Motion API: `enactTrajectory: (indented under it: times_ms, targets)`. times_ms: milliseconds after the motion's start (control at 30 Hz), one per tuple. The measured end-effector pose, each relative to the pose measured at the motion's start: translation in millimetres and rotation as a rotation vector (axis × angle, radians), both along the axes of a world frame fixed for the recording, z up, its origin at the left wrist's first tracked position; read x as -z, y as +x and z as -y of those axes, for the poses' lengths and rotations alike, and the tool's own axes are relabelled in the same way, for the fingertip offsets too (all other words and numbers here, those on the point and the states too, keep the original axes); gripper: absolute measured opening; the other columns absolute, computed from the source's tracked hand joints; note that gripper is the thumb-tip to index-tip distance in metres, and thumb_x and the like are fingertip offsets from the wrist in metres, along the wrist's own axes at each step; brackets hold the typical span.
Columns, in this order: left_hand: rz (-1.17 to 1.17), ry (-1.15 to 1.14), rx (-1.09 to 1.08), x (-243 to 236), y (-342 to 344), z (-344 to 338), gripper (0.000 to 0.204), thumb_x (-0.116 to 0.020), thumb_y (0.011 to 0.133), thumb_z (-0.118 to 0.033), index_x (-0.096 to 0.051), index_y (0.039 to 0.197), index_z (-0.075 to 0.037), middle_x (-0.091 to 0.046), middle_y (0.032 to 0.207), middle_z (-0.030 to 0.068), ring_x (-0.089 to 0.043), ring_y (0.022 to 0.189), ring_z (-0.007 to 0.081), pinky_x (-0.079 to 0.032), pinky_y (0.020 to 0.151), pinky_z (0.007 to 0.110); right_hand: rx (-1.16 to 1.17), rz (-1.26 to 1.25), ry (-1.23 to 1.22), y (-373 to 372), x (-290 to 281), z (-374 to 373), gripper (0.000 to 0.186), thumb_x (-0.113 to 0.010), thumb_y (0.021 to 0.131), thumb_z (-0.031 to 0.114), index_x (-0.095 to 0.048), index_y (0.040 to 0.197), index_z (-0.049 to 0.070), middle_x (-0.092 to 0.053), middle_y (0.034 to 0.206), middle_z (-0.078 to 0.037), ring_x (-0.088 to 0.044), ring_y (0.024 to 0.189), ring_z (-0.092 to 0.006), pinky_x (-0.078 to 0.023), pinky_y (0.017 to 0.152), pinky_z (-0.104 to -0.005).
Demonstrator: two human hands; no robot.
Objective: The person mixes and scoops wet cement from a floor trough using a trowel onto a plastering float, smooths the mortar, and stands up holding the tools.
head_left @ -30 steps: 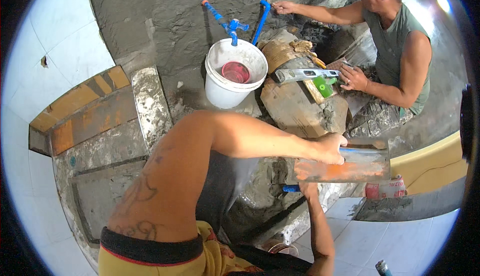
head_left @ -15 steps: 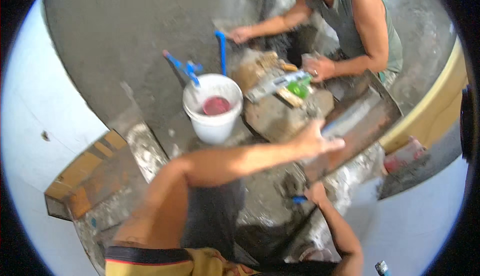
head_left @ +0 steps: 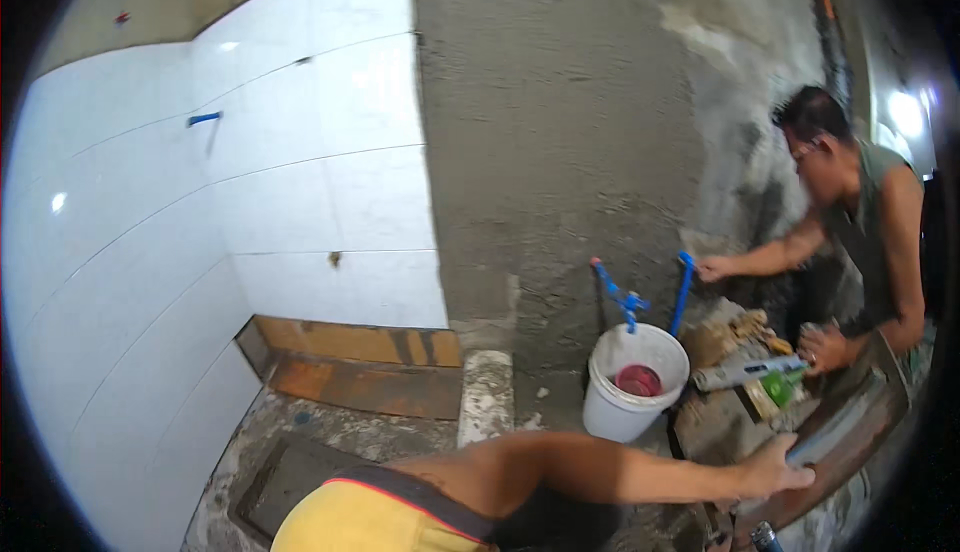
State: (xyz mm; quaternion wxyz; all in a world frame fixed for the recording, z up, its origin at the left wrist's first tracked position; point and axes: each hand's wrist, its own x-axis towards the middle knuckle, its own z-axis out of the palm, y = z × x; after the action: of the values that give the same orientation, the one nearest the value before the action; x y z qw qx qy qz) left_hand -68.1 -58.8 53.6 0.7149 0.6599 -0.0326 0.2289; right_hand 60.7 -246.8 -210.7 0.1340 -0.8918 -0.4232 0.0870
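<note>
My left hand point(head_left: 772, 468) reaches across to the lower right, with thumb and fingers spread apart. It is over the left edge of a long, reddish-brown, tray-like board point(head_left: 850, 447) with a grey strip along it. Whether the fingers press on the board I cannot tell. My right hand is not in view. Just left of the board lie a grey-and-white tool point(head_left: 745, 373) and a green object point(head_left: 779, 388), on a rough stone-like block. A white bucket point(head_left: 612, 414) holding something red stands above my left forearm.
At the right, a co-worker point(head_left: 880, 222) in a green sleeveless top leans in, one hand near a blue pipe point(head_left: 684, 292). A blue tap point(head_left: 628, 304) sticks out above the bucket. White tiles point(head_left: 330, 192) cover the left walls; grey mortar point(head_left: 560, 132) coats the middle wall.
My view has swung left and up, so the tiled walls show and the bucket sits farther right. My right hand and its blue-handled tool have left view. My left hand stays by the board.
</note>
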Motion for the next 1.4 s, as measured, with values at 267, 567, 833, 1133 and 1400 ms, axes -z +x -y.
enactTrajectory:
  times_ms: [267,567,833,1133,1400]
  targets:
    - [-0.088,-0.305,0.282,-8.1,-2.5,-27.7,0.064,-0.074,0.08,-0.038,-0.044,0.124,-0.002,-0.053,0.08,0.0072,-0.047,0.064,0.0124,-0.04,0.057,0.028,-0.064,-0.016,-0.028,23.5,7.3,-9.6,0.039,-0.058,0.083,0.036,-0.066,0.101,0.003,-0.066,0.097,-0.026,-0.064,0.093,-0.0412,-0.05,0.082,-0.0508]
    - [-0.08,-0.268,0.283,-16.2,-25.8,-40.4,0.065,-0.074,0.081,-0.037,-0.039,0.127,-0.007,-0.048,0.067,0.0012,-0.041,0.043,0.0081,-0.034,0.039,0.026,-0.157,-0.034,-0.042,61.4,73.7,9.9,0.039,-0.054,0.088,0.038,-0.067,0.105,0.005,-0.065,0.102,-0.026,-0.063,0.098,-0.0402,-0.049,0.084,-0.0515]
    - [-0.061,-0.129,0.315,-4.7,-23.5,-54.7,0.052,-0.074,0.074,-0.023,-0.047,0.114,-0.005,-0.049,0.067,0.0015,-0.043,0.046,0.0089,-0.032,0.038,0.029,-0.491,-0.134,0.251,-12.5,-42.7,-35.5,0.025,-0.054,0.086,0.026,-0.065,0.084,0.005,-0.062,0.072,-0.016,-0.062,0.066,-0.0286,-0.049,0.057,-0.0432]
    - [-0.164,-0.195,0.321,-12.3,-33.9,-54.3,0.051,-0.073,0.075,-0.023,-0.045,0.114,-0.004,-0.05,0.069,0.0027,-0.042,0.044,0.0104,-0.034,0.038,0.029,-0.351,-0.295,0.206,-22.2,-33.3,-27.4,0.018,-0.054,0.087,0.017,-0.063,0.074,0.007,-0.056,0.059,-0.009,-0.055,0.051,-0.0219,-0.041,0.045,-0.0396]
    - [-0.168,-0.01,0.277,-11.6,-37.3,-52.2,0.043,-0.075,0.071,-0.028,-0.053,0.097,-0.003,-0.052,0.073,0.0038,-0.051,0.054,0.0128,-0.04,0.043,0.03,-0.216,-0.194,0.161,13.1,-2.5,-35.9,0.018,-0.055,0.09,0.023,-0.063,0.091,0.007,-0.059,0.082,-0.013,-0.057,0.073,-0.0274,-0.043,0.064,-0.0424]
